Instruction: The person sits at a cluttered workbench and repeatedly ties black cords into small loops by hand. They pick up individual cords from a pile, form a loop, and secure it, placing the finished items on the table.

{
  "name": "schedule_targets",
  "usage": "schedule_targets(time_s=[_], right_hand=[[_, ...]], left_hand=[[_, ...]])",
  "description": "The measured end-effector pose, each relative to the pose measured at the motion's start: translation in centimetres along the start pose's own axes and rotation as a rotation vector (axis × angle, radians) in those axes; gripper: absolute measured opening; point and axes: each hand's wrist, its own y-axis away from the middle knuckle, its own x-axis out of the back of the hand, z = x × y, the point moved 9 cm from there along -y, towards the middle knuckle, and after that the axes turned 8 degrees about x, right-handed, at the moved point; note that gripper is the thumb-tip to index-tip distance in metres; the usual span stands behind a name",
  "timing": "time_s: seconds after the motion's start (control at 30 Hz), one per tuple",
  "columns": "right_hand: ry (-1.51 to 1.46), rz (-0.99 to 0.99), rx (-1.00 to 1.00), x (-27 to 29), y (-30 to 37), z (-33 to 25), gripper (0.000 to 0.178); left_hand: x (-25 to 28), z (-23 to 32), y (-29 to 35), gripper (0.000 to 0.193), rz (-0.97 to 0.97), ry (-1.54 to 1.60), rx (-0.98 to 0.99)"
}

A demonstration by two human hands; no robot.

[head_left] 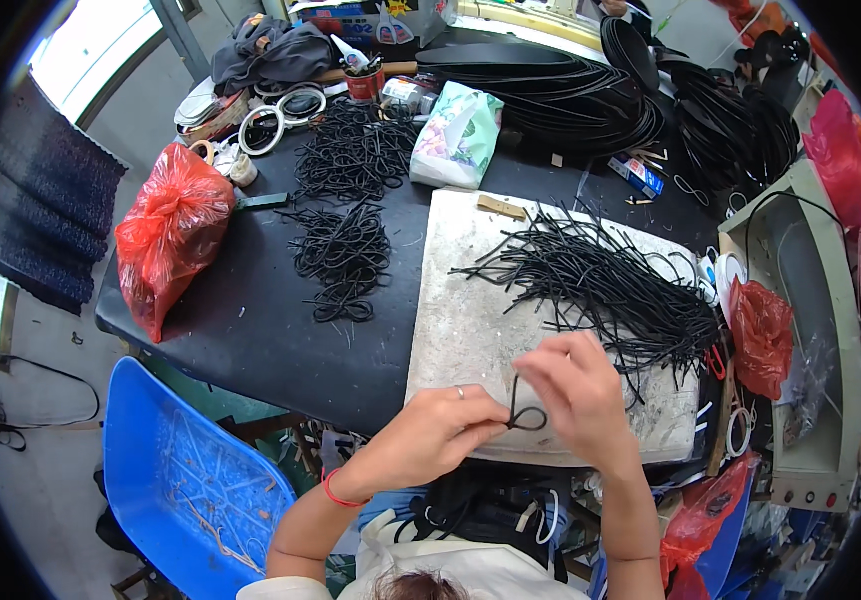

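Over the near edge of the pale board, my left hand pinches a thin black cord bent into a small loop. A ring and a red wrist string show on that side. One strand of the cord rises to the fingertips of my right hand, which are closed on it. Behind my right hand, a spread bundle of cut black cords covers much of the board. To the left on the dark table lie a small heap of looped black cords and a larger heap beyond it.
A tissue pack stands behind the board. Coiled black strips fill the back. At left are a red plastic bag and, below the table, a blue tub. A grey metal frame and another red bag stand right.
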Motion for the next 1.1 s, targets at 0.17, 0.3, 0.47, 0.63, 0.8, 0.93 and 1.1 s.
schedule_targets(time_s=[0.17,0.3,0.47,0.63,0.8,0.93,1.1], right_hand=[[-0.22,-0.017,-0.161,-2.4,2.4,-0.1,0.016],[-0.252,-0.057,-0.185,-3.0,2.9,-0.8,0.02],[-1.05,-0.075,-0.615,-5.9,5.1,-0.2,0.021],[-0.932,0.087,-0.689,-5.0,5.2,1.0,0.013],[-0.583,0.184,-0.611,-3.9,4.7,1.2,0.008],[-0.603,0.244,-0.591,-4.2,4.8,1.6,0.007],[-0.812,0.292,-0.679,-5.2,5.8,2.6,0.007]], left_hand=[[-1.2,-3.2,0.1,0.021,-0.073,0.921,0.291],[-0.4,-4.6,0.3,0.021,0.08,0.818,0.313],[-0.5,-4.5,0.2,0.02,0.167,0.779,0.269],[-1.0,-4.4,0.3,0.02,0.174,0.859,0.296],[-1.2,-4.3,0.7,0.019,0.316,0.899,0.188],[-1.6,-4.5,0.6,0.016,0.388,0.958,0.165],[-2.0,-5.2,0.3,0.016,0.345,0.977,0.218]])
